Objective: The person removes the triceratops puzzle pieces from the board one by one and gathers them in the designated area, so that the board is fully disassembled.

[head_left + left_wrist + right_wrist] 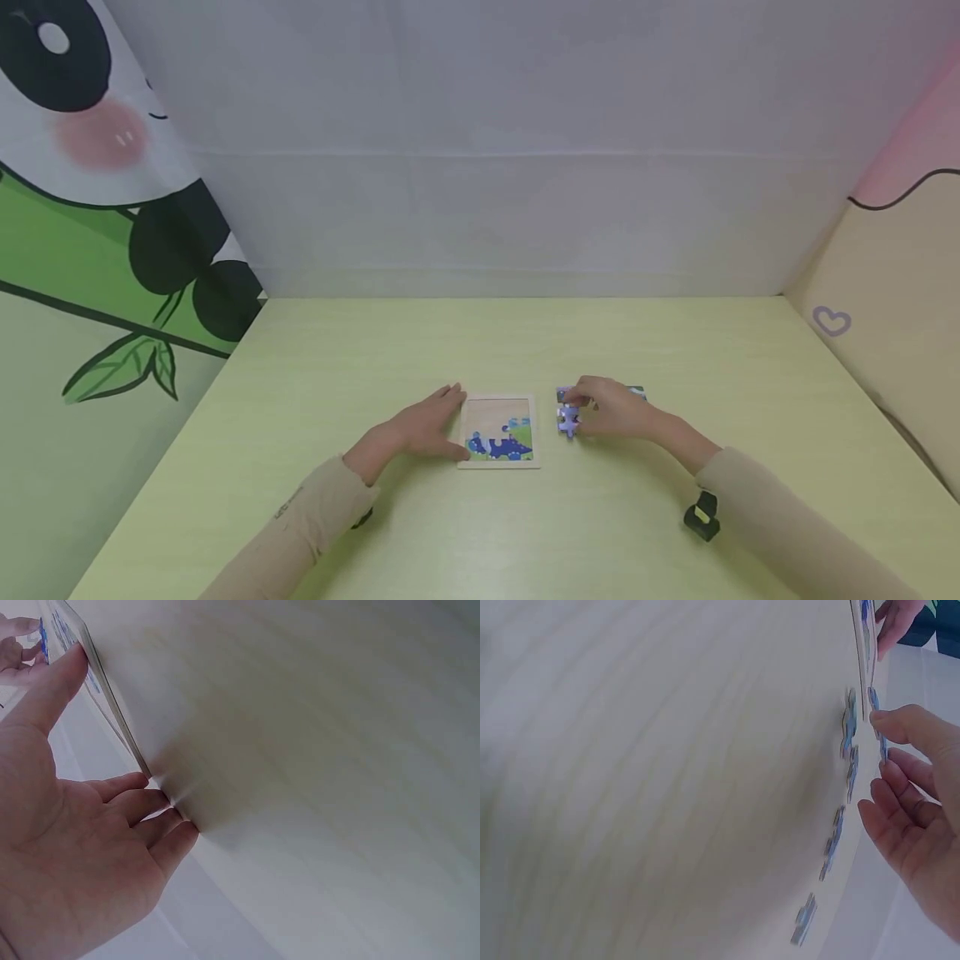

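A square wooden puzzle tray (498,465) lies on the table, partly filled with pieces that form a blue dinosaur picture (508,448) along its lower part. My left hand (426,425) rests along the tray's left side, thumb near the lower corner and fingertips at the upper one. Just right of the tray, my right hand (618,410) pinches a blue-purple jigsaw piece (883,742) between thumb and fingers. Its fingers partly cover other pieces in the head view. In the right wrist view, several loose jigsaw pieces (832,841) lie in a row beside the hand.
The pale wood-look table (375,350) meets a whitish cloth wall (525,217) at the back. A printed panel (112,275) with a cartoon stands at the left, and a beige and pink one (892,275) at the right. Dark straps (702,517) show at the sleeves.
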`<action>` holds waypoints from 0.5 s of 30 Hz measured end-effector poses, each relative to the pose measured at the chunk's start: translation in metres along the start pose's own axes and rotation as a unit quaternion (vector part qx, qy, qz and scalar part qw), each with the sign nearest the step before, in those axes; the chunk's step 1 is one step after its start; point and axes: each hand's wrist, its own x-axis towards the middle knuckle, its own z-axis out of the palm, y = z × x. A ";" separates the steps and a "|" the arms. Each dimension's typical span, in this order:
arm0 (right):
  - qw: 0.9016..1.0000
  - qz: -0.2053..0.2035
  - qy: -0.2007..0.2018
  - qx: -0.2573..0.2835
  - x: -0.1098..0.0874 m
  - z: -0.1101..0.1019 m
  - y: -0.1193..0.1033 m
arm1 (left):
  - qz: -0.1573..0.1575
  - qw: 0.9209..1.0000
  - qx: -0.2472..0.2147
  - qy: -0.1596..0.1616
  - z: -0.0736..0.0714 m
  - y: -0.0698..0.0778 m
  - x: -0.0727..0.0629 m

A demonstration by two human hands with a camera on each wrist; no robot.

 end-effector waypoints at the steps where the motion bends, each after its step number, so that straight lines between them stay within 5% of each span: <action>1: 1.000 0.006 0.001 0.002 -0.003 -0.001 0.004 | 0.000 1.000 0.000 0.000 0.000 -0.001 0.000; 15: 1.000 0.029 0.013 -0.002 -0.031 -0.011 0.039 | 0.008 1.000 -0.019 0.003 -0.002 0.002 -0.004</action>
